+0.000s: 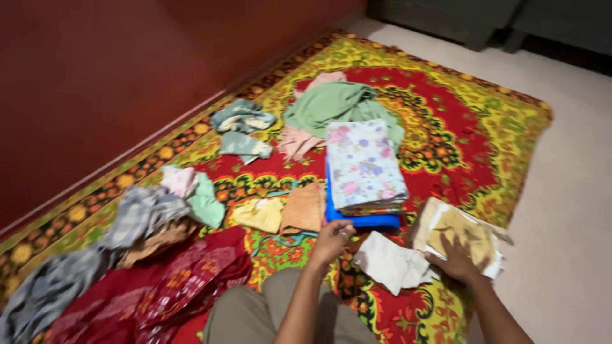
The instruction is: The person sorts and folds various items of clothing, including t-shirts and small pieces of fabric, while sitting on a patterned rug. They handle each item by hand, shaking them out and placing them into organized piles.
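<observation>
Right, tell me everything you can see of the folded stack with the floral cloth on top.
The folded stack lies on the patterned rug, in front of the person. Its top layer is a pale cloth printed with pink, purple and blue flowers, folded to a neat rectangle. Thin edges of other folded fabrics show beneath it, and a bright blue piece sits at the bottom. The left hand touches the stack's near edge at that blue layer. A loose green cloth lies against its far end.

We see patterned red-yellow rug (484,127) on pale floor (574,210), red wall (95,70) behind; green cloth (331,105), grey checked garment (137,213), maroon printed fabric (185,274) lie scattered.
</observation>
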